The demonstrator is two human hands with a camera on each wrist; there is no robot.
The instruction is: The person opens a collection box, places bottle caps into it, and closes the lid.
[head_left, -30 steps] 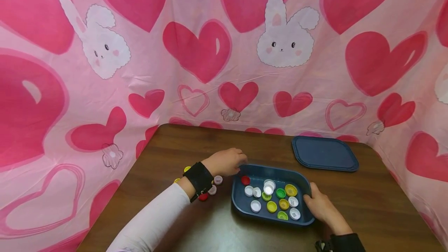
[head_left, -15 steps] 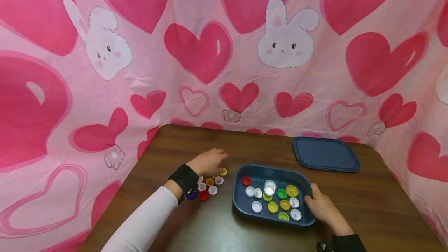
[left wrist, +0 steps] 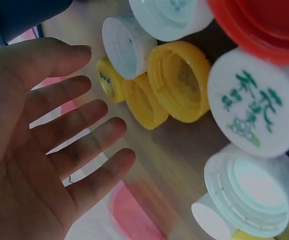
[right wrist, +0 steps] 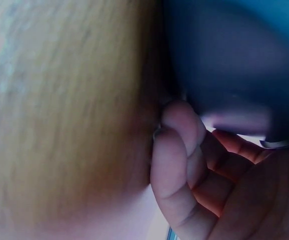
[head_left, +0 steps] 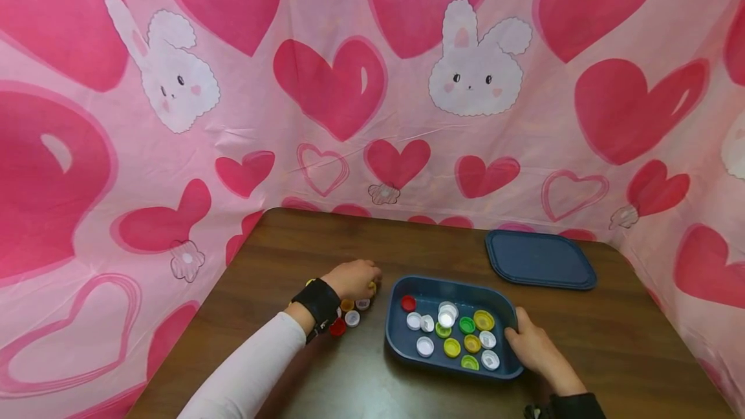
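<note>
My left hand (head_left: 352, 280) hovers over a cluster of bottle caps on the table, its fingertips close to a yellow cap (head_left: 372, 288). In the left wrist view the fingers are spread and relaxed with nothing between them, and yellow caps (left wrist: 179, 82), white caps (left wrist: 257, 102) and a red cap (left wrist: 269, 25) lie beyond them. On the right, my right hand (head_left: 538, 348) grips the end of a dark blue plastic container (head_left: 442, 286), thumb at the rim. Its fingers (right wrist: 169, 160) curl low against the outside of the wall. Inside the container lie several white, green, yellow and red caps.
A flat dark blue lid (head_left: 541, 259) lies at the back right of the brown wooden table (head_left: 349, 380). Behind the table hangs a pink cloth (head_left: 326, 5) printed with hearts and rabbits.
My left hand has moved from the container's left rim back to the loose caps, then lowered toward the yellow one. The right hand keeps its grip on the container, which stays in place.
</note>
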